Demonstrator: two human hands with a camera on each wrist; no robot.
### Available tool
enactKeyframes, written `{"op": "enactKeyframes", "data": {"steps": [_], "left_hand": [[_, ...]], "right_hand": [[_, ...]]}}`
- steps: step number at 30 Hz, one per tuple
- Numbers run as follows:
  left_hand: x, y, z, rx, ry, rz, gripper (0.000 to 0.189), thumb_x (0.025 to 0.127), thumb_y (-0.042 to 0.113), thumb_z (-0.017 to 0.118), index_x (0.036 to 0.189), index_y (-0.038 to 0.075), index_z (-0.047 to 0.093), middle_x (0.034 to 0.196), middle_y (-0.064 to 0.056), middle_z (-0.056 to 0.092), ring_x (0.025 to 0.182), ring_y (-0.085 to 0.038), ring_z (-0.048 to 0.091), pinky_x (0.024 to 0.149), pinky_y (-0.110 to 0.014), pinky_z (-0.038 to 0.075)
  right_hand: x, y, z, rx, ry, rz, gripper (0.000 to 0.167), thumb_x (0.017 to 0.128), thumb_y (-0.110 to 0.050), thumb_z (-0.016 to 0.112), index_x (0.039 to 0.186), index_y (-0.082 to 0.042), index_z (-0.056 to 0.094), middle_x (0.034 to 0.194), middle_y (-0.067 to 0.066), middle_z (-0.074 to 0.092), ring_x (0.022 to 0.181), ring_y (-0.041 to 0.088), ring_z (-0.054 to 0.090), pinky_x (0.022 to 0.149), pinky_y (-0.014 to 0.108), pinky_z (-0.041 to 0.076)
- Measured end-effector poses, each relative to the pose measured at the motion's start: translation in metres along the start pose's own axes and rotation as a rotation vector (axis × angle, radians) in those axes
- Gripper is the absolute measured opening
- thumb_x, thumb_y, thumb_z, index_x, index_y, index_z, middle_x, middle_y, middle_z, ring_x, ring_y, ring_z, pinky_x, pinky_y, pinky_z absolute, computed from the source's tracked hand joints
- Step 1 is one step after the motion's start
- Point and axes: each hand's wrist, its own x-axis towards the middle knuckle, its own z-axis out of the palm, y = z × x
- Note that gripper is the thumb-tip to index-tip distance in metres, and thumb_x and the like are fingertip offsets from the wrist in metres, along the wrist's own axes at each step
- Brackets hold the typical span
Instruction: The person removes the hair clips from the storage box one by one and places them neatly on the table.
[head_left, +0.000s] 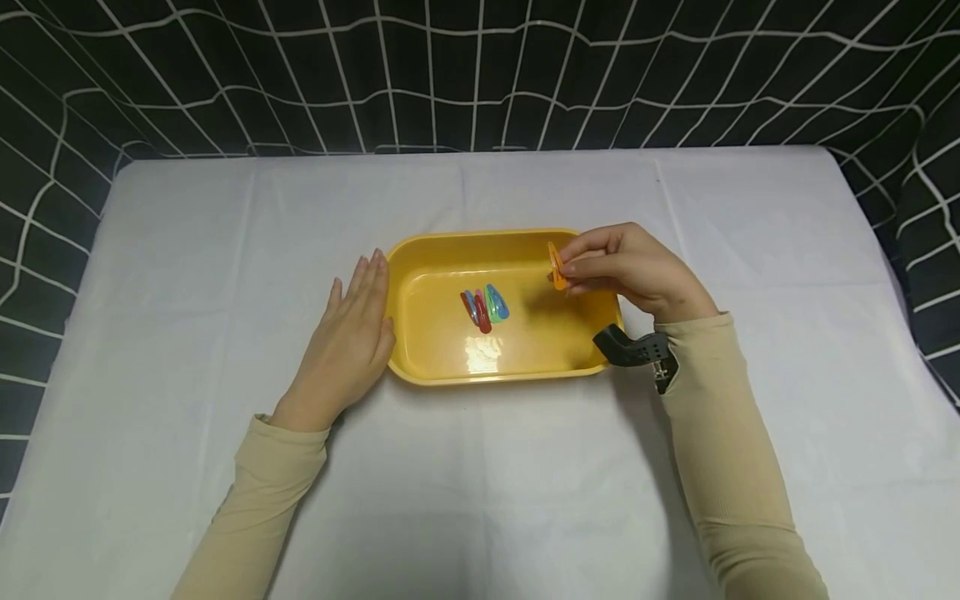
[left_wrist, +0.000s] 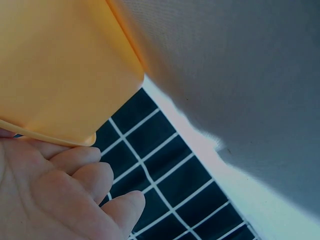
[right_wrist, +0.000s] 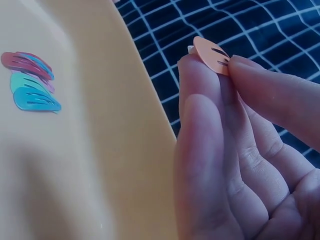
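A yellow tray (head_left: 450,250) sits mid-table on a white cloth. Several hair clips (head_left: 484,307), red, blue and green, lie bunched on its floor; the right wrist view shows the clips (right_wrist: 30,80) too. My right hand (head_left: 630,271) hovers over the tray's right end and pinches an orange hair clip (head_left: 556,267) between thumb and fingers; up close the orange clip (right_wrist: 212,54) sticks out above the fingertips. My left hand (head_left: 347,337) lies flat with straight fingers against the tray's left wall (left_wrist: 60,75).
The white cloth (head_left: 187,250) covers the table. A black curtain with a white grid (head_left: 480,67) hangs behind and at both sides. A black wrist camera mount (head_left: 637,350) sits by the tray's right front corner.
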Motion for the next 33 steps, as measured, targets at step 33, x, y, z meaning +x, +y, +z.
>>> {"op": "enactKeyframes", "data": {"steps": [33], "left_hand": [[0.000,0.000,0.000,0.002,-0.008,-0.006,0.059,0.098,0.019,0.032,0.147,-0.007,0.014,0.155,-0.016,0.011,0.143,-0.026,0.006,0.113,-0.049,0.006]], "right_hand": [[-0.015,0.013,-0.018,0.276,0.029,-0.164,0.017,0.088,0.009,0.057,0.086,0.002,0.072,0.080,0.010,0.070,0.067,0.016,0.065,0.066,0.025,0.055]]}}
